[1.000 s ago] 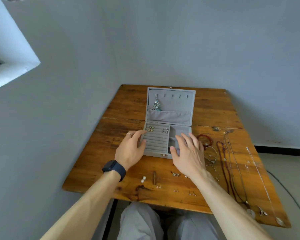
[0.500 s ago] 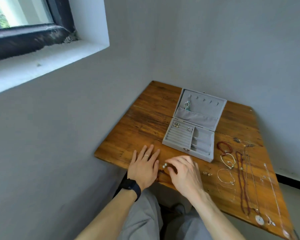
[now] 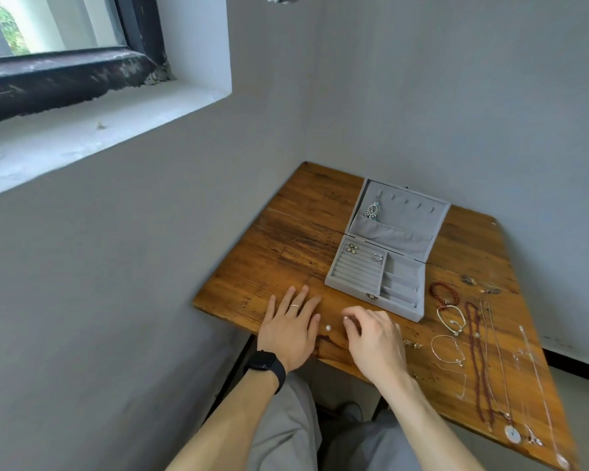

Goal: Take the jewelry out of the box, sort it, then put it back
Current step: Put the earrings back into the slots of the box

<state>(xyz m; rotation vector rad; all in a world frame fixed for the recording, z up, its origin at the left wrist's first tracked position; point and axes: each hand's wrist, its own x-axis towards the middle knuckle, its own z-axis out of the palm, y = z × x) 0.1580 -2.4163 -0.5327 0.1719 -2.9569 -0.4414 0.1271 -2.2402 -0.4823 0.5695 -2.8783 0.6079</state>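
Right hand [image 3: 374, 338] has split the pearl pair since half a second ago: fingers [image 3: 356, 315] pinch one pearl [image 3: 346, 318] near the bench [image 3: 286, 253] front edge, twin [image 3: 327, 328] lies beside the flat, straight-fingered left hand [image 3: 291, 329], so the open box [image 3: 395, 305] looks next.

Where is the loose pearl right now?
Head view: the loose pearl lies on the table near its front edge, between the flat left hand and the right hand, which pinches a second pearl.
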